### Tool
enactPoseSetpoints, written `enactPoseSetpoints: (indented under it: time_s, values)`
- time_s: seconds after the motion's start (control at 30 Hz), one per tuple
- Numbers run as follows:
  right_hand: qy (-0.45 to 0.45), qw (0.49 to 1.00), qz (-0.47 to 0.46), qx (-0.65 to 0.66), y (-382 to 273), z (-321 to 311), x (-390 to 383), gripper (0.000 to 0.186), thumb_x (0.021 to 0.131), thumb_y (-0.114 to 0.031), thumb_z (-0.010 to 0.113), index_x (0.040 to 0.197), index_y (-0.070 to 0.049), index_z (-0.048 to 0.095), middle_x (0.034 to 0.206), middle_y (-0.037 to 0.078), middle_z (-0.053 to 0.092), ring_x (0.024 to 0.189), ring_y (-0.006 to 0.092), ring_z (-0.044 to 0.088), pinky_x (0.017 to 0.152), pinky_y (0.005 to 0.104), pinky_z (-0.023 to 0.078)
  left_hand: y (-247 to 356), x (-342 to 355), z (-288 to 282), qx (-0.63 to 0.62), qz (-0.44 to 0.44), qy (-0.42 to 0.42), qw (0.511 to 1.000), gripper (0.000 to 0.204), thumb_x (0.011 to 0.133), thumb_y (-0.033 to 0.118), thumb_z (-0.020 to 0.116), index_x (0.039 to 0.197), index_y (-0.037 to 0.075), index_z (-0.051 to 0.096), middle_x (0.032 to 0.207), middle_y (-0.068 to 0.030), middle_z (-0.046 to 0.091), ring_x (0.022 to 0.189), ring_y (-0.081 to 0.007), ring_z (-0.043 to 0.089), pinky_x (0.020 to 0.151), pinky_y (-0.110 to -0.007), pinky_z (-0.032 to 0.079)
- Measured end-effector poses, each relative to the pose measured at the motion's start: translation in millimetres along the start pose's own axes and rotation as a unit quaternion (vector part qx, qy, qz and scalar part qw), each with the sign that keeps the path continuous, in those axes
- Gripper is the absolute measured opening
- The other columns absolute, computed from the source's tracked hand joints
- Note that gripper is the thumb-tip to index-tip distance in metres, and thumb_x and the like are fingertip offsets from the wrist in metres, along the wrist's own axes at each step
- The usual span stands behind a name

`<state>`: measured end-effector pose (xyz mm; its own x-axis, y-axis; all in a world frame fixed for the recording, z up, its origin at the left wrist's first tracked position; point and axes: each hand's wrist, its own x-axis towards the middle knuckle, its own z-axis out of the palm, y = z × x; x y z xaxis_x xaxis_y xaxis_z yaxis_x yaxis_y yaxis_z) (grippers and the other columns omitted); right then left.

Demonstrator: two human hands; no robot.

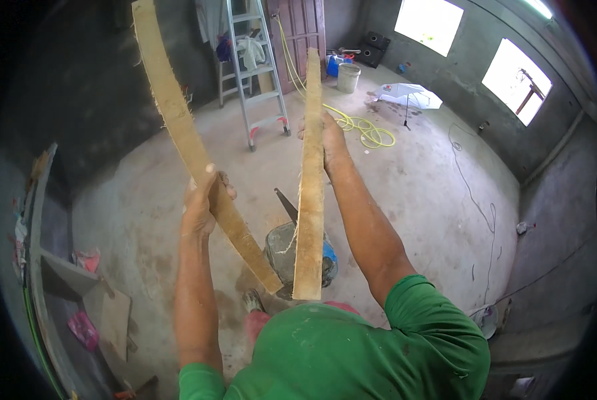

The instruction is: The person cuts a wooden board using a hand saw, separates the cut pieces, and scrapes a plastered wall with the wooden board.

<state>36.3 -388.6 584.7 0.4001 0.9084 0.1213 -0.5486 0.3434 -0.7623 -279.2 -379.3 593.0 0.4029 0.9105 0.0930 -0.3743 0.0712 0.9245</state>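
My left hand (208, 200) is closed around a long, tan strip of board (165, 93) with frayed edges, tilted with its top toward the upper left. My right hand (325, 140) grips a second, straighter tan strip (310, 253), held upright and partly covering my fingers. Below the strips, a grey, cement-stained container (278, 237) with some blue on its right side stands on the floor, with a dark blade-like tool (285, 203) lying across its top.
An aluminium ladder (265, 93) stands by a wooden door. A bucket (348, 78), coiled yellow hose (372, 133) and white umbrella (418, 95) are farther back. A loose cable trails across the right floor (472, 193). Board and shelving (72, 273) line the left wall.
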Motion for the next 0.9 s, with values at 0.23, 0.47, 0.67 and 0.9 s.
enactPoseSetpoints:
  time_s: [0.23, 0.47, 0.67, 0.9]
  values:
    - [-0.004, 1.000, 0.014, -0.028, 2, -6, -3, 0.042, 0.103, -0.042, 0.041, 0.107, -0.003, 0.058, 0.082, 0.010, 0.062, 0.068, 0.0209, 0.060, 0.062, 0.0334, 0.052, -10, 5, -14, -0.081, -0.026, 0.003, 0.996, 0.055, 0.093, 0.063, 0.061, 0.103, 0.010, 0.050, 0.081, -0.0065, 0.054, 0.065, -0.0201, 0.059, 0.058, -0.035, 0.052]
    - [-0.027, 0.999, -0.011, -0.030, 15, -14, -5, 0.042, 0.106, -0.042, 0.035, 0.109, -0.005, 0.055, 0.083, 0.012, 0.062, 0.069, 0.0224, 0.059, 0.065, 0.0338, 0.051, -23, 10, -46, -0.125, -0.047, 0.047, 0.990, 0.057, 0.093, 0.065, 0.059, 0.102, 0.009, 0.052, 0.079, -0.0057, 0.053, 0.064, -0.0195, 0.056, 0.060, -0.034, 0.052]
    - [0.021, 0.999, 0.016, -0.040, 20, -14, 13, 0.048, 0.104, -0.050, 0.037, 0.107, -0.006, 0.057, 0.086, 0.014, 0.064, 0.069, 0.0235, 0.061, 0.062, 0.0369, 0.053, -22, 0, -17, 0.019, -0.023, -0.007, 1.000, 0.052, 0.091, 0.049, 0.070, 0.115, 0.005, 0.054, 0.084, -0.0067, 0.060, 0.069, -0.0179, 0.060, 0.063, -0.033, 0.052]
    - [0.189, 0.973, -0.003, -0.133, 33, 28, 39, 0.043, 0.102, -0.041, 0.041, 0.101, -0.005, 0.063, 0.083, 0.010, 0.062, 0.067, 0.0206, 0.060, 0.057, 0.0358, 0.051, -20, 13, 52, 0.208, -0.015, -0.163, 0.964, 0.075, 0.068, 0.035, 0.088, 0.124, -0.003, 0.056, 0.100, -0.0118, 0.067, 0.088, -0.0199, 0.065, 0.083, -0.033, 0.053]
